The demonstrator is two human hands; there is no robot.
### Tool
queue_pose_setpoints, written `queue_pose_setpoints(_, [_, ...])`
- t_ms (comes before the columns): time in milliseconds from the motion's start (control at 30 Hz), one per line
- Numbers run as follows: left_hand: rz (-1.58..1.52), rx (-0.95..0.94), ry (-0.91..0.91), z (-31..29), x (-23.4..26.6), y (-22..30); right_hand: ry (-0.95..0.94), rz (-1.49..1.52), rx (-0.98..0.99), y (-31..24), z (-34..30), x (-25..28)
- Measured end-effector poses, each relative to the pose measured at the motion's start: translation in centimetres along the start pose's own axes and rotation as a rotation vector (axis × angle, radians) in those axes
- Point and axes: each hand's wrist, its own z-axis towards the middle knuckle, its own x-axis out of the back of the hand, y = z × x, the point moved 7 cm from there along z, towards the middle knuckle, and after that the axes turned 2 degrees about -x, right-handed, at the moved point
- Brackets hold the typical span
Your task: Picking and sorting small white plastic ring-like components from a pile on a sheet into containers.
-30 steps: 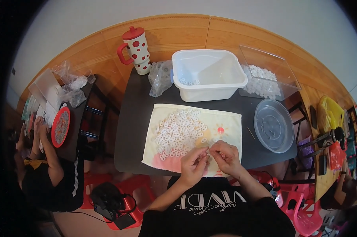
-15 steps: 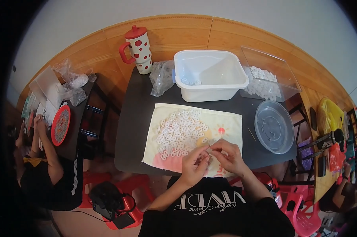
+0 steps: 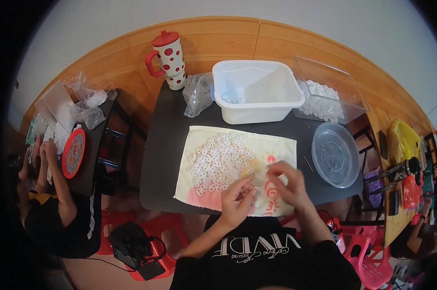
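My left hand [image 3: 237,202] is closed in a pinch above the lower edge of a cream towel [image 3: 285,150]. A small whitish piece [image 3: 255,189] shows at its fingertips, too small to make out fully. To its right, my right hand [image 3: 287,184] hovers over the towel's printed side, thumb and forefinger apart, with nothing visible between them. Many small white plastic pieces with two holes [image 3: 221,157] lie heaped on the towel's left half, beyond my left hand. One such piece [image 3: 250,171] lies apart from the heap, between the heap and my right hand.
Behind the towel stands a white tub [image 3: 257,113] with a few pieces inside. Right of it, a clear box [image 3: 325,104] holds white parts. A round clear lid [image 3: 335,154], a thin stick [image 3: 308,164], a plastic bag [image 3: 197,94] and a spotted tumbler [image 3: 172,63] share the dark table.
My right hand has parted from my left, moving right and slightly away, and its fingers have opened. My left hand stays nearly in place, still pinched.
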Motion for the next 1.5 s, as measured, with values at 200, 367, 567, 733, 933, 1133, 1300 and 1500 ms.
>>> queue_pose_setpoints(200, [-0.093,0.044,0.135,0.3,1.2,-0.2,-0.040,-0.283,0.039,1.0,0.6,1.6])
queue_pose_setpoints(367, [-0.119,0.009,0.152,0.3,1.5,-0.3,-0.125,-0.562,0.154,0.8,0.8,-0.3])
queue_pose_setpoints(567, [-0.153,0.025,0.163,0.4,1.6,-0.4,-0.188,-0.758,0.170,0.3,1.1,-1.8])
queue_pose_setpoints(733, [-0.158,0.041,0.142,0.3,1.5,-0.5,-0.181,-0.746,0.134,0.7,1.0,-1.4])
queue_pose_setpoints(933, [-0.126,0.028,0.099,0.5,1.2,-0.1,-0.142,-0.606,0.135,1.3,0.3,-1.0])
queue_pose_setpoints(1133, [-0.111,0.014,0.099,0.5,1.3,-0.5,-0.051,-0.442,0.169,0.5,0.1,0.8])
queue_pose_setpoints(1300, [-0.114,0.028,0.098,0.4,1.3,-0.8,-0.097,-0.572,0.146,0.4,0.2,-0.1])
queue_pose_setpoints(1500, [-0.115,0.032,0.078,0.6,1.0,-0.3,-0.128,-0.562,0.151,0.2,-0.1,-0.8])
